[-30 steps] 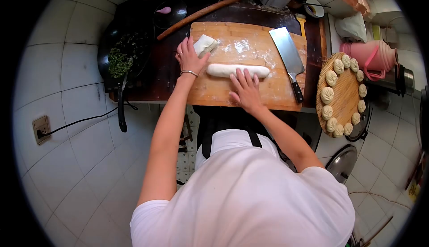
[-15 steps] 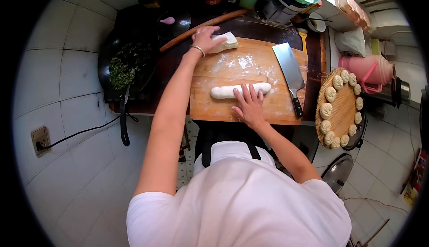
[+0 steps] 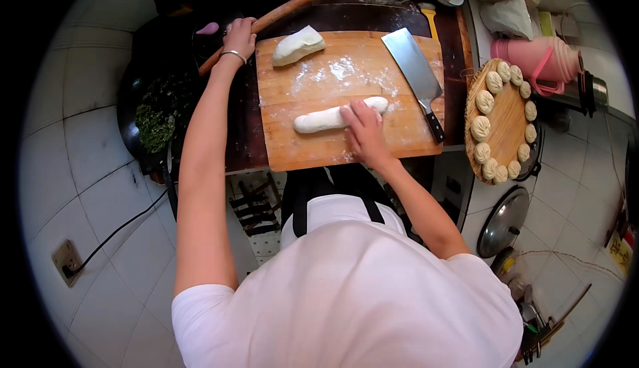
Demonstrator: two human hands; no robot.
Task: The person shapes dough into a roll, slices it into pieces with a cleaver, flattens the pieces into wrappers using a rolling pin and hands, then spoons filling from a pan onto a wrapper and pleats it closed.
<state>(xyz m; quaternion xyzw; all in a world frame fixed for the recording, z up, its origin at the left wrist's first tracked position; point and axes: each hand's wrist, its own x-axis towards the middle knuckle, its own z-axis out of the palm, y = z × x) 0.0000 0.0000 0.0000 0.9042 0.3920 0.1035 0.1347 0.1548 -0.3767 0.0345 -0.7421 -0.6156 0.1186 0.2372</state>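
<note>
A long white dough roll point(image 3: 321, 121) lies across the wooden board point(image 3: 293, 151). My right hand point(image 3: 365, 128) rests on its right part, fingers close together over the dough. My left hand point(image 3: 239, 37) is beyond the board's left edge, with its fingers on the wooden rolling pin point(image 3: 293, 6); the underside of its grip is hidden. A thicker piece of dough point(image 3: 298, 45) sits at the board's back left. Flour is scattered on the middle of the board. The cleaver point(image 3: 413, 65) lies on the right side, its black handle toward me.
At the right, a round woven tray point(image 3: 509, 121) holds several pleated buns. Behind it stands a pink thermos point(image 3: 539, 60). A black wok point(image 3: 133, 88) with chopped greens point(image 3: 154, 125) is at the left. A pot lid point(image 3: 504, 221) leans at the lower right.
My left hand has let go of the thick dough piece and moved left onto the rolling pin. My right hand stays on the dough roll, its fingers closer together. The camera view has shifted.
</note>
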